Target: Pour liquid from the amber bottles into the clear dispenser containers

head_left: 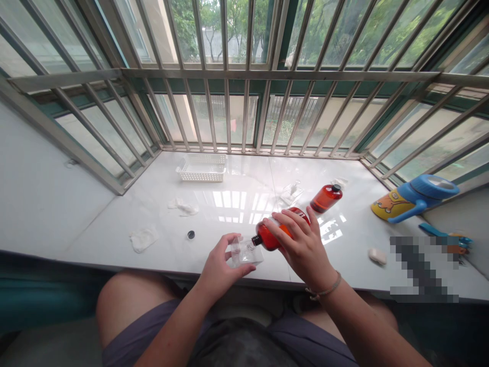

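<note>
My right hand (pixel 300 239) is wrapped round a reddish-amber bottle (pixel 269 237), tipped with its uncapped black-threaded neck pointing left and down. That neck is at the opening of a small clear bottle (pixel 248 254), which my left hand (pixel 222 261) grips between thumb and fingers. Whether liquid is flowing is too small to tell. A black cap (pixel 191 235) lies on the white ledge (pixel 225 214) to the left. Behind my right hand stands a second amber bottle (pixel 326 199) with its black cap on. Near it rests a clear pump top with a transparent piece (pixel 292 192).
A white perforated basket (pixel 201 169) sits near the barred window. Crumpled white tissues (pixel 143 238) lie at the left. To the right are a blue and yellow cup (pixel 414 199), a pale soap-like lump (pixel 377 256), and blue-orange items (pixel 454 242) beside a pixelated patch.
</note>
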`<control>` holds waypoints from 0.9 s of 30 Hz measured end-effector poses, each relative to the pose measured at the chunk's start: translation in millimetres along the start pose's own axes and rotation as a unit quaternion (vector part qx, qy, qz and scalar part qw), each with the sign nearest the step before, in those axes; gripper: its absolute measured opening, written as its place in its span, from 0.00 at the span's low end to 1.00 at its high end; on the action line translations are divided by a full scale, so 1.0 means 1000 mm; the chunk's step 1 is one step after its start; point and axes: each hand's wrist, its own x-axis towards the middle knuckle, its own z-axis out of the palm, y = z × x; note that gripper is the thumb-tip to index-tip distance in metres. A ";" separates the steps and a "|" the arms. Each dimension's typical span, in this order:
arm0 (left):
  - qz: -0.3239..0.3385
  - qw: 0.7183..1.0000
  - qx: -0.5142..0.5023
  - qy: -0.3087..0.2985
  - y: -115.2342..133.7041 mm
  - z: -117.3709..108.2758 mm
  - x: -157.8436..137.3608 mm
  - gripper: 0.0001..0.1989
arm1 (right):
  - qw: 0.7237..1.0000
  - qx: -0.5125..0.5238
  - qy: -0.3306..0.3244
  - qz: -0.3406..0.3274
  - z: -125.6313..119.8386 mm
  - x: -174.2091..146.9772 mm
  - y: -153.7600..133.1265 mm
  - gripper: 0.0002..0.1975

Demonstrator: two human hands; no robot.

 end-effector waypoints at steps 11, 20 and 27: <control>0.004 1.000 0.018 0.007 -0.004 0.000 0.002 0.37 | 1.000 0.006 0.001 0.001 0.000 -0.001 0.002 0.33; -0.007 1.000 0.019 0.004 -0.008 -0.001 0.004 0.38 | 0.999 -0.035 0.022 -0.016 0.000 0.002 0.001 0.23; -0.004 1.000 0.029 0.012 -0.011 -0.002 0.005 0.38 | 0.999 -0.038 0.021 -0.012 0.001 0.001 0.002 0.23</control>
